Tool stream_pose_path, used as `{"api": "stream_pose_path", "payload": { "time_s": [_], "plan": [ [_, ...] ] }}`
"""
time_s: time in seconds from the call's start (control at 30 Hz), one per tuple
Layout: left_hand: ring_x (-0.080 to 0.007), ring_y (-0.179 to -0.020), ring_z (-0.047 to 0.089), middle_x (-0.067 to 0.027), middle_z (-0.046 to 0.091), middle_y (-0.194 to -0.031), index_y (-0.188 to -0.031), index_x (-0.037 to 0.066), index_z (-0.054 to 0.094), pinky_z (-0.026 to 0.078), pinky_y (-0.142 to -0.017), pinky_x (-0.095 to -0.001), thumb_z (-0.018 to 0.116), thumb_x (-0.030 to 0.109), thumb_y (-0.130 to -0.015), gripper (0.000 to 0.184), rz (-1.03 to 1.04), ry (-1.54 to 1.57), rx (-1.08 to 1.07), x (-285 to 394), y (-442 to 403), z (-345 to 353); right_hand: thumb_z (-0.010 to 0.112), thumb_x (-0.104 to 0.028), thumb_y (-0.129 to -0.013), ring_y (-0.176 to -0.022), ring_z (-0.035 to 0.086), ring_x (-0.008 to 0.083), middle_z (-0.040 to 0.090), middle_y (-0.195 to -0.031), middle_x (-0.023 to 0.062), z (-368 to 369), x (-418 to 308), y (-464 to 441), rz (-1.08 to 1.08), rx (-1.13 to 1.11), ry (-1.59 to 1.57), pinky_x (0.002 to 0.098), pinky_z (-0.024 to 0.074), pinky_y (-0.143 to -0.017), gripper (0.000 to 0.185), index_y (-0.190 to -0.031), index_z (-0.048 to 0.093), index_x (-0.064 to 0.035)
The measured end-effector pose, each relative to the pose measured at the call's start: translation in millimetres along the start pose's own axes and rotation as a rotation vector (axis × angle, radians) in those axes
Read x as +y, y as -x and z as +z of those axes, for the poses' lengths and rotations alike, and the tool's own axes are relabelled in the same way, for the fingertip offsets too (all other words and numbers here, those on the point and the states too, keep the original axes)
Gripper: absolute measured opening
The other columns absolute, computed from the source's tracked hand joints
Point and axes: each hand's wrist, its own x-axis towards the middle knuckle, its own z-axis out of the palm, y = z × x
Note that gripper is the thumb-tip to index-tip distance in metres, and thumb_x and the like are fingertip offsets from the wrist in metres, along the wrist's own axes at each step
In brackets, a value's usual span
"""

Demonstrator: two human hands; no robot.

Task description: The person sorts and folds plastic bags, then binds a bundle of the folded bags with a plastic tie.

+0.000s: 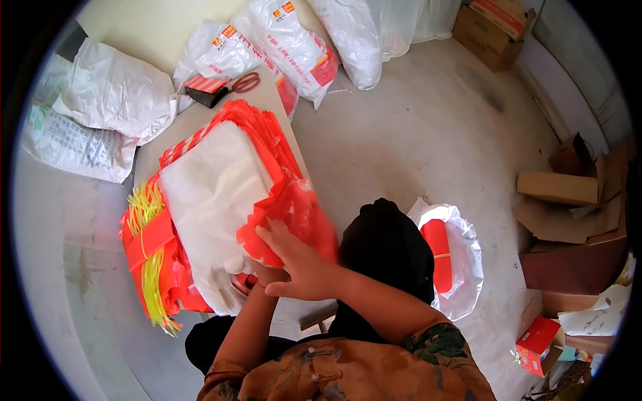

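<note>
At 12 o'clock from the right hand (pixel 302 263) (all positions taken from it): crumpled red sheet (pixel 304 215), apparently thin plastic, over one corner of the white stack (pixel 212 174). Right hand: fingers extended with tips on the sheet, thumb spread aside; reads as open. Left hand (pixel 269 274): mostly covered by the right; cannot tell whether it grips.

Handling, judged by eye: sheet very light, limp, probably slippery, creases readily. Best hold: pinch a loose edge, or one corner per hand to keep it flat. White stack, at 10 to 11 o'clock, appears to lie over a red stack (pixel 262 128); piled up, likely heavier and apt to slide, so support from beneath.

9 o'clock: red bundle (pixel 185 289) with yellow strands (pixel 154 289). Between 11 and 12, farther out: scissors (pixel 246 83) on the table (pixel 270 92). 3 o'clock: clear bag (pixel 468 267) on the floor (pixel 401 144), red pack (pixel 438 244) inside.
</note>
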Motion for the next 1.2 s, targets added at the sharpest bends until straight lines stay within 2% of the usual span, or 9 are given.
{"api": "stream_pose_path", "payload": {
  "time_s": [0.13,0.2,0.27,0.43,0.63,0.83,0.93,1.03,1.2],
  "plan": [
    [-0.0258,-0.118,0.062,-0.0073,0.062,-0.132,-0.135,0.010,0.054,0.051,-0.095,-0.0399,0.065,0.029,-0.096,0.045,0.109,-0.206,0.055,2.6,-4.0,-1.0,0.073,-0.049,-0.091,-0.154,0.025,0.0439,0.023,-0.166,0.0301,3.8,0.4,1.3,-0.108,0.110,0.076,0.0480,0.0260,-0.124,0.095,-0.161,0.027,-0.0028],
    [-0.0262,-0.111,0.066,-0.0081,0.067,-0.123,-0.128,0.009,0.058,0.053,-0.090,-0.0391,0.072,0.023,-0.092,0.041,0.208,-0.363,0.087,3.3,-12.6,-2.6,0.071,-0.038,-0.094,-0.150,0.035,0.0389,0.033,-0.162,0.0261,-1.1,1.9,1.7,0.003,0.152,-0.188,0.0441,0.0318,-0.121,0.080,-0.157,0.036,-0.0027],
    [-0.0284,-0.104,0.068,-0.0100,0.071,-0.112,-0.119,0.007,0.064,0.054,-0.086,-0.0385,0.075,0.021,-0.088,0.036,0.382,-0.856,0.081,35.3,-10.5,17.1,0.064,-0.019,-0.098,-0.141,0.048,0.0288,0.045,-0.155,0.0189,-6.1,11.4,2.3,0.108,0.303,-0.331,0.0373,0.0388,-0.116,0.055,-0.149,0.049,-0.0021],
    [-0.0262,-0.096,0.070,-0.0096,0.075,-0.105,-0.111,0.003,0.068,0.055,-0.084,-0.0367,0.083,0.018,-0.083,0.035,0.350,-0.822,0.235,40.7,-16.8,24.7,0.049,-0.026,-0.111,-0.141,0.046,0.0227,0.047,-0.155,0.0108,-23.3,55.5,-9.6,0.365,0.804,-0.849,0.0343,0.0367,-0.116,0.049,-0.154,0.042,-0.0049],
    [-0.0257,-0.093,0.070,-0.0086,0.075,-0.100,-0.105,0.003,0.069,0.055,-0.082,-0.0364,0.084,0.017,-0.081,0.032,0.372,-0.786,0.236,41.0,-20.4,21.6,0.049,-0.023,-0.109,-0.143,0.043,0.0229,0.046,-0.156,0.0117,-22.0,80.3,-3.3,0.420,0.472,-0.365,0.0347,0.0348,-0.118,0.053,-0.157,0.036,-0.0044],
    [-0.0250,-0.092,0.070,-0.0090,0.074,-0.101,-0.107,0.004,0.068,0.055,-0.081,-0.0360,0.084,0.017,-0.081,0.033,0.405,-0.783,0.231,38.8,-19.8,19.9,0.055,-0.030,-0.107,-0.139,0.050,0.0307,0.051,-0.151,0.0225,-8.7,105.7,-8.0,0.314,0.463,-0.452,0.0391,0.0364,-0.116,0.059,-0.158,0.036,-0.0060],
    [-0.0246,-0.094,0.070,-0.0089,0.074,-0.105,-0.109,0.004,0.067,0.055,-0.081,-0.0353,0.083,0.016,-0.082,0.034,0.275,-0.901,0.187,42.9,-22.1,17.1,0.059,-0.032,-0.106,-0.141,0.047,0.0282,0.048,-0.154,0.0193,-6.6,91.8,-8.8,0.385,0.491,-0.717,0.0382,0.0355,-0.117,0.065,-0.159,0.034,-0.0045],
    [-0.0247,-0.098,0.069,-0.0095,0.073,-0.109,-0.112,0.004,0.067,0.055,-0.083,-0.0362,0.082,0.017,-0.083,0.036,0.402,-0.861,0.150,54.4,-14.5,30.0,0.061,-0.034,-0.105,-0.145,0.042,0.0271,0.042,-0.158,0.0188,-12.2,69.7,-8.4,0.409,0.346,-0.650,0.0383,0.0324,-0.119,0.071,-0.160,0.030,-0.0005],
    [-0.0282,-0.108,0.067,-0.0112,0.070,-0.116,-0.123,0.004,0.063,0.053,-0.093,-0.0396,0.082,0.021,-0.083,0.048,0.306,-0.880,0.011,58.6,5.1,32.8,0.059,-0.040,-0.105,-0.151,0.033,0.0305,0.034,-0.162,0.0250,-0.2,59.9,-7.7,0.235,0.239,-0.543,0.0388,0.0270,-0.123,0.078,-0.159,0.026,0.0065]
  ]
}}
